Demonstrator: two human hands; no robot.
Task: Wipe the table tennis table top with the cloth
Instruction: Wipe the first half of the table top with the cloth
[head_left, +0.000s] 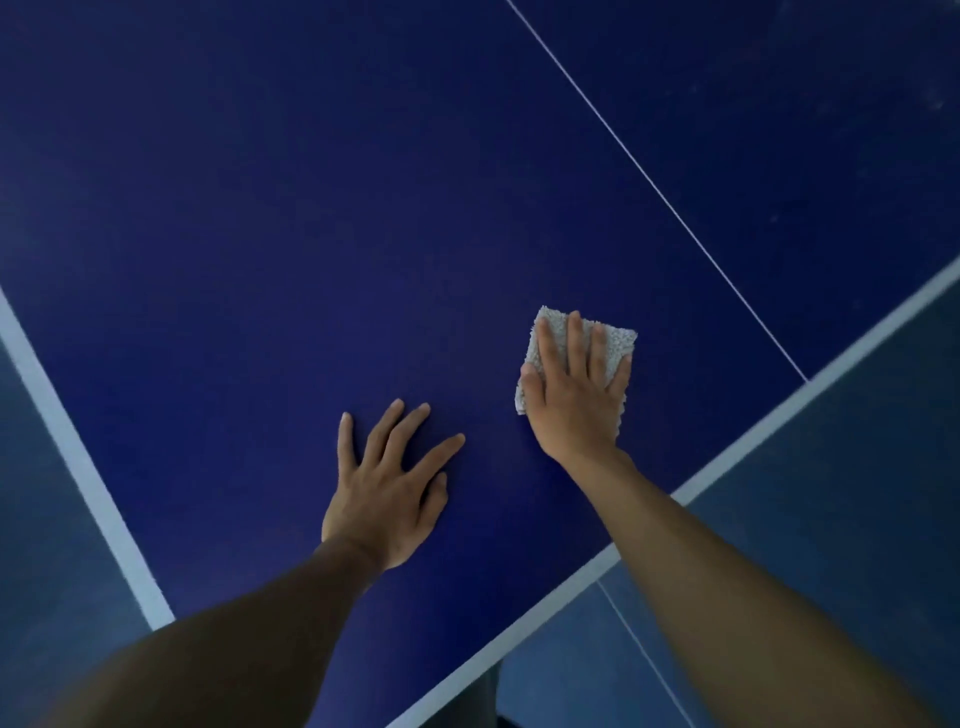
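Note:
The dark blue table tennis table top (311, 208) fills most of the view, with white edge lines at the left and lower right. A folded grey-white cloth (618, 340) lies flat on it near the lower right edge. My right hand (576, 389) presses down on the cloth with straight, spread fingers and covers most of it. My left hand (389, 483) rests flat on the bare table top to the left of the cloth, fingers spread, holding nothing.
A thin white centre line (660, 192) runs diagonally across the table top from the top middle to the right edge. Beyond the white border lines lies a blue-grey floor (831, 519) at lower right and lower left.

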